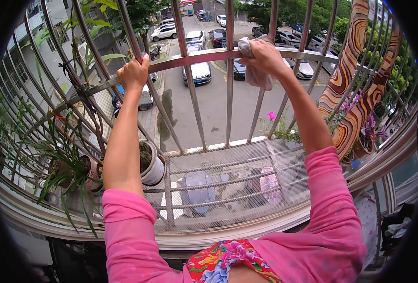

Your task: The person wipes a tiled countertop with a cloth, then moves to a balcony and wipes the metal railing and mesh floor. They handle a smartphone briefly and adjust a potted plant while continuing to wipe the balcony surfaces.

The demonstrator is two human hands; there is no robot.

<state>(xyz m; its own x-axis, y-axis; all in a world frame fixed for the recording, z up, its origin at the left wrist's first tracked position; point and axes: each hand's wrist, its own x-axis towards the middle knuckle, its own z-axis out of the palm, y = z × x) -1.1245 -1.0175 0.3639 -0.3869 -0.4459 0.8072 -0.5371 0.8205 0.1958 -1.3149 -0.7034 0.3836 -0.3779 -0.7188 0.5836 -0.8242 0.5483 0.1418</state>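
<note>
My left hand (134,72) is closed around a metal bar of the window cage, where an upright meets the horizontal rail (205,56). To the right, my right hand (263,56) presses a greyish-white cloth (260,78) on the same rail, beside an upright bar (229,99). Part of the cloth hangs below the rail and part shows above it. The palm and some fingers of my right hand are hidden.
A metal mesh floor (226,191) lies below the bars. At left stand a white pot with a cactus (154,168) and a long-leaved potted plant (67,162). Swirl-patterned fabric (347,70) hangs at right above potted flowers (370,131). A window track (230,237) crosses in front of me.
</note>
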